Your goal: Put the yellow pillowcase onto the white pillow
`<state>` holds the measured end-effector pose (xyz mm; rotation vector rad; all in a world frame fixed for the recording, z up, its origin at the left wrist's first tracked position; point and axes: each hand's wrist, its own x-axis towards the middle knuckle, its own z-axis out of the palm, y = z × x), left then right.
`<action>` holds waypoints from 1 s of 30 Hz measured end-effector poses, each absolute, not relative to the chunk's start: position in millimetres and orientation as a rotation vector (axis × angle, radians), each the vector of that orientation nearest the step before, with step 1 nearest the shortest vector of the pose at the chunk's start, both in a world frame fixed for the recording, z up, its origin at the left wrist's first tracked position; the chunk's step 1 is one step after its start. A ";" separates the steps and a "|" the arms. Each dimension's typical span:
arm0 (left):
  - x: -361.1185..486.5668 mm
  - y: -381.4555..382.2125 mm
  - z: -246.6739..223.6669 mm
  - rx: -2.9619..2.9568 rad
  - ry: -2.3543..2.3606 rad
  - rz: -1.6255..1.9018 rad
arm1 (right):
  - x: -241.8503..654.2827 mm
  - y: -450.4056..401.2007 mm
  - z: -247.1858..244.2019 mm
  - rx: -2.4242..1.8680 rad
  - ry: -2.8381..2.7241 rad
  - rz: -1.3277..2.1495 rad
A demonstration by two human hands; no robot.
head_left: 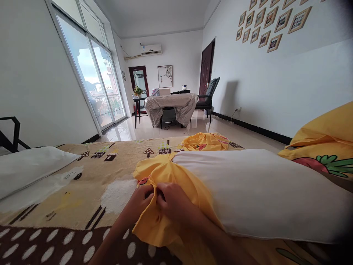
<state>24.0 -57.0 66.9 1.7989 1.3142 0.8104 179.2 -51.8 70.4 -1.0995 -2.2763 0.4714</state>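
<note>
A yellow pillowcase (190, 176) with a fruit print is bunched around the left end of a white pillow (264, 195), which lies long across the bed. My left hand (143, 195) is closed on the pillowcase's gathered edge. Right beside it, my right hand (172, 200) grips the same cloth, its fingers curled into the folds. Most of the white pillow stays outside the yellow fabric. The fingertips of both hands are partly hidden by the cloth.
A patterned blanket (91, 198) covers the bed. Another white pillow (30, 165) lies at the left. A crumpled yellow cloth (204, 141) rests at the bed's far edge, and a yellow pillow (328, 136) is at the right. Beyond stand a covered table (171, 101) and a black chair (209, 95).
</note>
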 end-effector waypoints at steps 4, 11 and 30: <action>24.7 -56.1 66.4 1.777 1.278 0.829 | 178.6 -51.0 69.5 -1.098 -2.281 0.454; 24.6 -54.3 64.4 1.776 1.272 0.858 | 178.0 -52.3 70.2 -1.117 -2.297 0.426; 20.0 -56.8 67.1 1.753 1.234 0.893 | 183.4 -51.4 78.5 -1.068 -2.245 0.668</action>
